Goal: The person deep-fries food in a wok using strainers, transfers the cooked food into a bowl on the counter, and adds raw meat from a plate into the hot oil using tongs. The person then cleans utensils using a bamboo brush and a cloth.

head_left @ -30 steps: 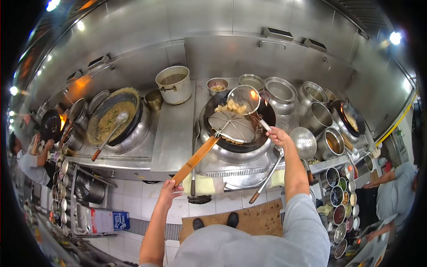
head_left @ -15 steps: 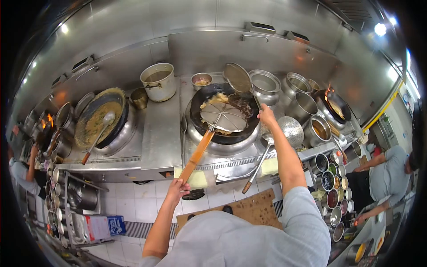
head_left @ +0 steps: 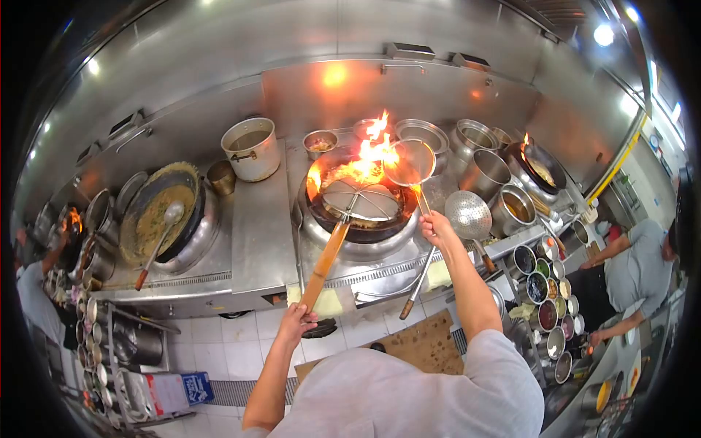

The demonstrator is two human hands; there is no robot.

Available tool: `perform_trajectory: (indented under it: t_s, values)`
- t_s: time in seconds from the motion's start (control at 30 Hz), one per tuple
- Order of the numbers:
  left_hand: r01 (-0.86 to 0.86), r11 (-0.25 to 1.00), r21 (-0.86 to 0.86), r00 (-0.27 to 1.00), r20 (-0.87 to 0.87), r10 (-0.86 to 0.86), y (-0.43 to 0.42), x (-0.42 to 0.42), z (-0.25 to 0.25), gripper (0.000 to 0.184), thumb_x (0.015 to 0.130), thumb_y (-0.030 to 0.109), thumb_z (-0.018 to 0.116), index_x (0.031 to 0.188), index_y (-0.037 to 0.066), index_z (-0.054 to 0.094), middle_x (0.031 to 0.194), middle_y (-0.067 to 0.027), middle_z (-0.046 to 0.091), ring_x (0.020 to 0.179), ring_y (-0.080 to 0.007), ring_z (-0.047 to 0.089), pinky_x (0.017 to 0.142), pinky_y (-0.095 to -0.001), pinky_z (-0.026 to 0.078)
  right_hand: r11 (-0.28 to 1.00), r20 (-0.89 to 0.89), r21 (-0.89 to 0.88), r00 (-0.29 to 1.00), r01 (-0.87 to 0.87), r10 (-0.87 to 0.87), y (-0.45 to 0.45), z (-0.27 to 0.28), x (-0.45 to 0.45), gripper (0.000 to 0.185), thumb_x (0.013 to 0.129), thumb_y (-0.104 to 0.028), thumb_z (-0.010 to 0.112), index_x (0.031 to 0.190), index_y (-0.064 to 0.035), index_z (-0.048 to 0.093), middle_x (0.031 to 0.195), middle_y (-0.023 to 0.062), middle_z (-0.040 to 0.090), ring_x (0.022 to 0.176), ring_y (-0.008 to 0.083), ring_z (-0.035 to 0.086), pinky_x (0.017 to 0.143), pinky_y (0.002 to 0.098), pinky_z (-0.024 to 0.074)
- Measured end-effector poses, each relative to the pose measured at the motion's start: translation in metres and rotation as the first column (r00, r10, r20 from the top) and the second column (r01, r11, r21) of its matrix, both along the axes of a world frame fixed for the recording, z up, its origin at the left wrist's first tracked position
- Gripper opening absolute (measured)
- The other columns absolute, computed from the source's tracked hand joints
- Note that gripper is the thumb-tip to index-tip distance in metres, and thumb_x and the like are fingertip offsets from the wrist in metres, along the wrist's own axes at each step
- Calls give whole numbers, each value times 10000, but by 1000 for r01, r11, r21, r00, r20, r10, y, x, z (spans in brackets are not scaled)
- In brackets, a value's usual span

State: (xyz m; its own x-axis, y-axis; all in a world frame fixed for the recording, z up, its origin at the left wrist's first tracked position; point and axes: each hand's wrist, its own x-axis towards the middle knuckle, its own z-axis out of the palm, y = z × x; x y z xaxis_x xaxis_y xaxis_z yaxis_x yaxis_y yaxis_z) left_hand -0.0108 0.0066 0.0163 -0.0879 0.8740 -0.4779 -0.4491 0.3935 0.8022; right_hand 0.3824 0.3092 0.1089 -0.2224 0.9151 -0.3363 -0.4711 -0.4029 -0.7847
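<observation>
My left hand (head_left: pixel 298 321) is closed around the wooden handle of a wide wire strainer (head_left: pixel 358 202). The strainer's head rests in or just over the black wok (head_left: pixel 321 223). Closed on a thin handle, my right hand (head_left: pixel 438 228) holds a round fine-mesh strainer (head_left: pixel 410 162) over the wok's far right side. Tall flames (head_left: pixel 369 157) rise from the back of the wok and lick around that strainer. Food in the wok is mostly hidden by fire and the two strainers.
A perforated skimmer (head_left: pixel 467 214) and a ladle handle (head_left: pixel 416 288) lie to the right. Steel pots (head_left: pixel 485 171) stand behind them. To the left are a large pot (head_left: pixel 250 148) and a second wok (head_left: pixel 186 237) with a ladle. A co-worker (head_left: pixel 631 266) stands at far right.
Flames have flared up in the wok. The fine-mesh strainer has moved down and right, closer over the wok, and my right hand has come lower. My left hand keeps its grip.
</observation>
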Motion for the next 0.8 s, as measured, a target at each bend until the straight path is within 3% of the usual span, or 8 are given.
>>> perform_trajectory:
  t_s: [0.07, 0.23, 0.3, 0.33, 0.4, 0.5, 0.7, 0.8]
  values:
    - [39, 999, -5, 999, 0, -39, 4, 13, -9, 198, 967, 263, 492, 1046, 83, 468, 876, -86, 613, 810, -209, 640, 668, -355, 543, 1000, -209, -9, 978, 15, -16, 3, 8, 9, 104, 920, -5, 421, 997, -63, 383, 745, 89, 514, 461, 88, 393, 359, 217, 305]
    - [55, 996, -72, 998, 34, -53, 5, 22, -22, 203, 981, 277, 459, 1064, 91, 455, 965, -104, 621, 848, -216, 638, 680, -366, 544, 989, -104, 122, 992, 80, -67, 11, 29, 42, 75, 922, -82, 459, 992, -81, 431, 721, 49, 512, 476, 50, 381, 355, 194, 306]
    - [28, 996, -84, 997, 69, -23, -1, 20, -13, 219, 985, 283, 444, 1098, 95, 449, 985, -107, 620, 845, -216, 637, 681, -366, 544, 957, 537, 277, 813, 81, -225, 24, 18, 63, 139, 900, -80, 444, 1035, -66, 476, 788, 149, 601, 566, 194, 558, 454, 322, 461]
    - [6, 995, -97, 994, 110, 5, -4, 20, -9, 238, 990, 289, 429, 1131, 99, 443, 1005, -110, 619, 842, -216, 637, 683, -367, 544, 959, 539, 274, 815, 70, -213, 32, 5, 75, 139, 900, -80, 444, 1035, -66, 476, 788, 149, 601, 566, 194, 558, 454, 322, 461]
    - [18, 996, -90, 994, 106, -8, -5, 20, -10, 256, 995, 286, 411, 1172, 102, 432, 1023, -114, 616, 842, -215, 637, 684, -363, 546, 875, 894, 417, -64, -246, -444, 43, -24, 93, 275, 845, -62, 435, 1106, -39, 519, 924, 278, 632, 824, 418, 623, 726, 478, 509]
    - [48, 996, -82, 999, 13, -47, 11, 25, -18, 296, 1006, 262, 375, 1250, 100, 412, 1037, -117, 610, 841, -205, 638, 682, -341, 547, 905, 930, 324, -83, -275, -358, 24, -8, 90, 412, 817, -60, 469, 1227, -37, 500, 1077, 322, 587, 1056, 487, 534, 930, 507, 418]
    - [65, 997, -28, 998, -17, -66, 22, 33, -17, 275, 1007, 262, 389, 1224, 95, 416, 980, -99, 612, 831, -213, 651, 670, -336, 555, 757, 817, 568, 112, -324, -566, -4, 70, 38, 430, 822, -35, 462, 1250, -33, 503, 1036, 286, 607, 999, 458, 558, 866, 516, 429]
    - [76, 996, -45, 996, -47, -78, 3, 33, 7, 280, 1002, 253, 401, 1223, 83, 412, 980, -107, 622, 830, -205, 653, 672, -329, 549, 571, 778, 563, 150, -598, -610, 5, 96, 11, 440, 803, -22, 465, 1235, -62, 540, 1024, 279, 612, 983, 441, 574, 867, 484, 445]
